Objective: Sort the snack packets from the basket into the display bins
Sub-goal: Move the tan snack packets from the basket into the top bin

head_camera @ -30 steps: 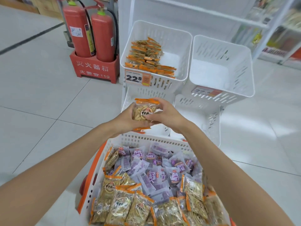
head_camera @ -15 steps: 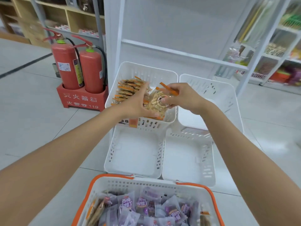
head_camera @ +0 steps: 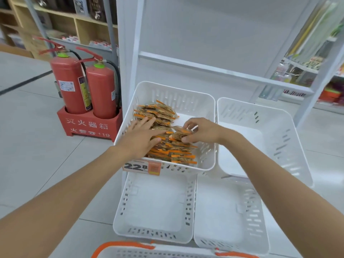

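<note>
Both bare forearms reach forward, converging. Left hand: palm down, fingers straight and slightly spread, laid flat. Right hand: fingers curled, thumb and fingertips pinching a snack packet. The hands lie near each other; whether they touch cannot be told.

Clear snack packets with orange edges lie stacked in rows along the left side of the upper left bin. A top packet sits tilted mid-pile. The white basket with an orange rim stands just before the lower bins.
</note>
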The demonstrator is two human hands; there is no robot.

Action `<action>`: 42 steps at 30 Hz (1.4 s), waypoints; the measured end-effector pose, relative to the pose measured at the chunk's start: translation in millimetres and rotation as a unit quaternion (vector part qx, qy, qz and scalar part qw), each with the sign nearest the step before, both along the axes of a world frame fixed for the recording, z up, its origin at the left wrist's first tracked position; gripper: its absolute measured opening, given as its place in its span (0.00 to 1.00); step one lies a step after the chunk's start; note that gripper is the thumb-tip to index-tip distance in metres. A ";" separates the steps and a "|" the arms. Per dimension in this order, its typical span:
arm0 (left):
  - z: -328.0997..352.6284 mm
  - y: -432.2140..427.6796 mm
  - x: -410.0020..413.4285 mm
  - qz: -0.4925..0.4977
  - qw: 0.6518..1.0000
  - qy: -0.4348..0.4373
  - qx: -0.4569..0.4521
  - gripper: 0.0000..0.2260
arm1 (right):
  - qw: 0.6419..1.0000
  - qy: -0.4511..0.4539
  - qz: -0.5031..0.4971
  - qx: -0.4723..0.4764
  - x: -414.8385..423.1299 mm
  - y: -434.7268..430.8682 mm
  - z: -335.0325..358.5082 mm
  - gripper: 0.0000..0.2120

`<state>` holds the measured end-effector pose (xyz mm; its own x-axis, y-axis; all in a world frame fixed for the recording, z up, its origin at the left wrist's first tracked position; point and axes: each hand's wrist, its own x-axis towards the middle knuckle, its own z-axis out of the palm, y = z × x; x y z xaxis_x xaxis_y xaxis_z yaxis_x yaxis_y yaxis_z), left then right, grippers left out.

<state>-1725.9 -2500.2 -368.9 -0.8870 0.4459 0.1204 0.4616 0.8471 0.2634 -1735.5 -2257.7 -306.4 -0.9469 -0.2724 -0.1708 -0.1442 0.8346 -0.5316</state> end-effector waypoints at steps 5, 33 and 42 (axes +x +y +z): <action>6.8 12.3 -0.3 0.044 0.997 0.061 0.035 0.17 | 0.991 0.081 -0.001 0.110 -2.4 -9.0 -9.8 0.18; 8.1 20.3 -7.9 0.121 0.980 0.050 0.150 0.09 | 0.999 -0.035 -0.028 0.008 -9.4 -6.5 -11.6 0.31; 6.7 15.9 -3.4 0.109 0.980 0.055 0.156 0.10 | 0.996 -0.063 -0.053 -0.027 1.3 -14.5 -21.6 0.38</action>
